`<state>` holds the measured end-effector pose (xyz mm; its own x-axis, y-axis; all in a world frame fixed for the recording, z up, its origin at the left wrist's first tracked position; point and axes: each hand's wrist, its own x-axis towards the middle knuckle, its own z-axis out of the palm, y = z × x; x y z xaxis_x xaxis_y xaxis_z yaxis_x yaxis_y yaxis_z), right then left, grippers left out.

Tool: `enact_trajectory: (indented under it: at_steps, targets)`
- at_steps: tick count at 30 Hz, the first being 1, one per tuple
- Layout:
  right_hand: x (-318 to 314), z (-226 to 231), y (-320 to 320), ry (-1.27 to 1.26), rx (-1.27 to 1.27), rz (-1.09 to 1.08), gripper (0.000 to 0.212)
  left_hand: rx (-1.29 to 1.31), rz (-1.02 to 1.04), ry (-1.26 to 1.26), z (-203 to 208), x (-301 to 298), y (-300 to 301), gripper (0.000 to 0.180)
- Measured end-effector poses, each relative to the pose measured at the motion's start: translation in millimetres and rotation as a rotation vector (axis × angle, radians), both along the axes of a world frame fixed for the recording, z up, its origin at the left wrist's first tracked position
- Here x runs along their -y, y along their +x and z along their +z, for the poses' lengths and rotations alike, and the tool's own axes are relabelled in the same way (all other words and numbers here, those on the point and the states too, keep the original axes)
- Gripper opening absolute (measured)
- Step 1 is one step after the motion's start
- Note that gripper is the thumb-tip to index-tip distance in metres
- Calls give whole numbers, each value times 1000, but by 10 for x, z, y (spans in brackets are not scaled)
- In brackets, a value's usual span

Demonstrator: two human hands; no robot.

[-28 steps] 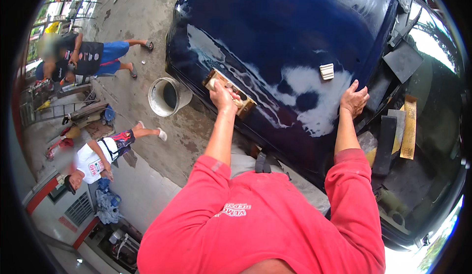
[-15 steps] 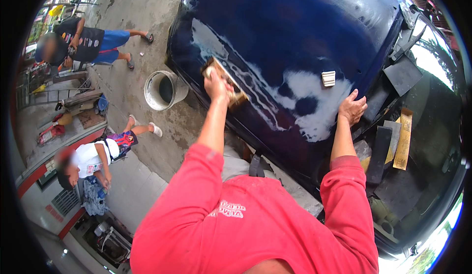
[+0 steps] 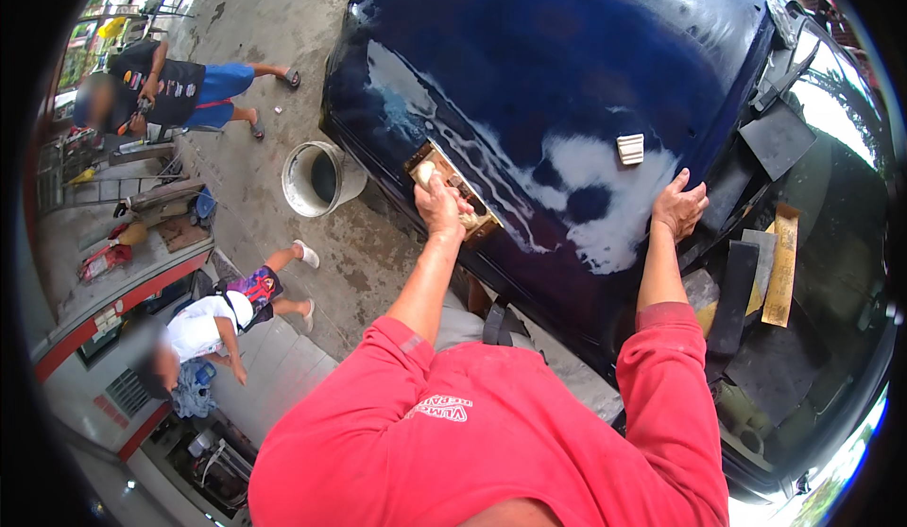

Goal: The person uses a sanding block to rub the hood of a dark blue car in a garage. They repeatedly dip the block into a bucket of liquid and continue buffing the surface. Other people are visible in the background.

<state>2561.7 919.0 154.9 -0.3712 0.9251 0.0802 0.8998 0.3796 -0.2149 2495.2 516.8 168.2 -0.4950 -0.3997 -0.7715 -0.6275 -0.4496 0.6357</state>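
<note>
My left hand (image 3: 440, 207) is closed around the handle of a long wood-coloured sanding board (image 3: 460, 185), which lies against the near left edge of a dark blue car hood (image 3: 567, 73). Beside the board, a bare whitish-grey strip (image 3: 402, 83) with wet streaks runs across the paint. My right hand (image 3: 678, 207) rests on the hood near the windshield, fingers spread, holding nothing. Between the hands is a larger whitish patch (image 3: 609, 229) with a dark spot in it. A small ribbed white block (image 3: 630, 149) sits at its upper right edge.
A white bucket (image 3: 326, 179) of dark liquid stands on the concrete left of the car. Sanding strips, including a yellow one (image 3: 780, 262), a black block (image 3: 734, 295) and a dark pad (image 3: 778, 139), lie by the windshield. Two people (image 3: 156, 83) are at the left.
My left hand has slid the sanding board rightward and toward me along the hood's edge. My right hand stays put. The person in white has stepped to the right.
</note>
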Motion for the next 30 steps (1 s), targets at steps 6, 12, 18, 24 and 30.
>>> enact_trajectory:
  at_steps: [6, 12, 18, 24, 30]
  targets:
    - [4, 10, -5, 8, 11, 10, 70, -272, -44, -227, -339, 164, -398, 37]
    - [8, 3, -6, 10, 5, 1, 70, 57, -2, -257, -401, 154, -326, 33]
    - [-1, 3, -11, 13, 14, 8, 70, -243, -8, -239, -342, 223, -551, 39]
    - [11, -2, -12, 18, 1, 9, 70, -55, -4, -236, -375, 242, -569, 34]
    - [6, -1, 1, 26, -2, 5, 70, -173, -16, -234, -223, 221, -609, 38]
